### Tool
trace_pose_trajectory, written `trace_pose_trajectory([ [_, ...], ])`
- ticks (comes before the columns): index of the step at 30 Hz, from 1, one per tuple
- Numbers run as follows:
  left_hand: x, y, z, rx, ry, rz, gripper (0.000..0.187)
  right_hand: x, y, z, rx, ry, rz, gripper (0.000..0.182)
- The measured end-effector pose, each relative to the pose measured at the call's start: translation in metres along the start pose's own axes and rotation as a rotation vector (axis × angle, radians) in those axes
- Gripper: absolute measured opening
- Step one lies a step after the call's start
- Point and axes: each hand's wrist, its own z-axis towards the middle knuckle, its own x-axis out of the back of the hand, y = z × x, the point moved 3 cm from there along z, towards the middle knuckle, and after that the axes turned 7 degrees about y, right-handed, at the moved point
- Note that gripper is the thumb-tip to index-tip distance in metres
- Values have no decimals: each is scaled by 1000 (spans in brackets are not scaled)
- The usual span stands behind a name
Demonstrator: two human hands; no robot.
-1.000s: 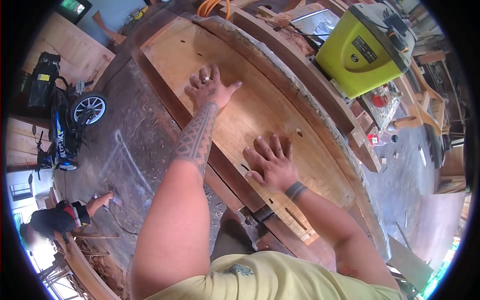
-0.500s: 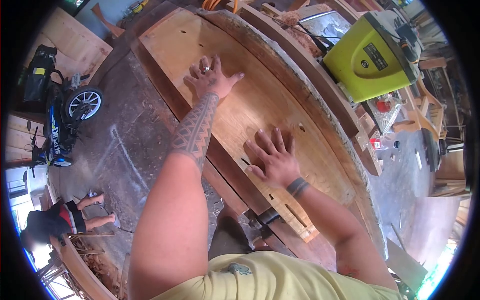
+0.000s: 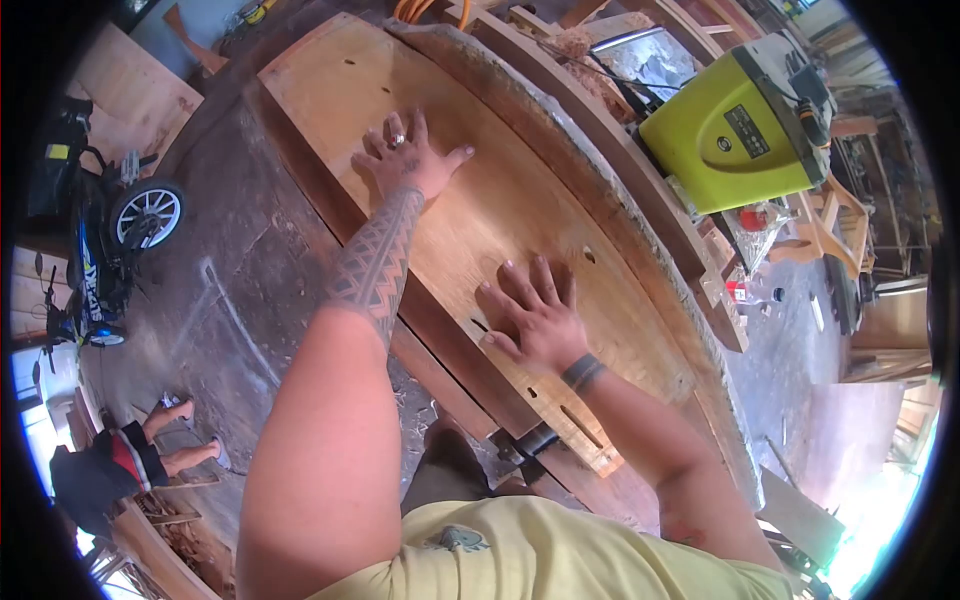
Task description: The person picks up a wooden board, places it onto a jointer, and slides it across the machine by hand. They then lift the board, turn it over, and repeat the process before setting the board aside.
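Note:
A long, pale plywood board [image 3: 480, 210] with several small slots and holes lies on a thick wooden slab [image 3: 640, 230] that has a rough, curved far edge. My left hand [image 3: 408, 160], wearing a ring, is spread flat on the upper part of the board. Lower down, my right hand [image 3: 540, 318] rests on the same board with its fingers apart. A slot and a small hole show in the board just below the right hand. Neither hand grips anything.
Beyond the slab stands a lime-green box [image 3: 735, 125] with a grey top. A plastic bottle [image 3: 755, 292] is near it. On the left are a motorcycle [image 3: 105, 235] and a person [image 3: 110, 470]. An orange cord [image 3: 430, 12] lies at the top.
The whole view has shifted slightly, so most things appear a little further left. Both hands keep their places on the board.

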Motion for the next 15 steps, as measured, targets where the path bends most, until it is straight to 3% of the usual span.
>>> trace_pose_trajectory([
  [7, 16, 2, 4, -11, -62, 56, 120, 1, 0, 7, -41, -68, 26, 81],
  [15, 26, 6, 9, 7, -86, 109, 117, 4, -2, 10, -30, 12, 85, 76],
])
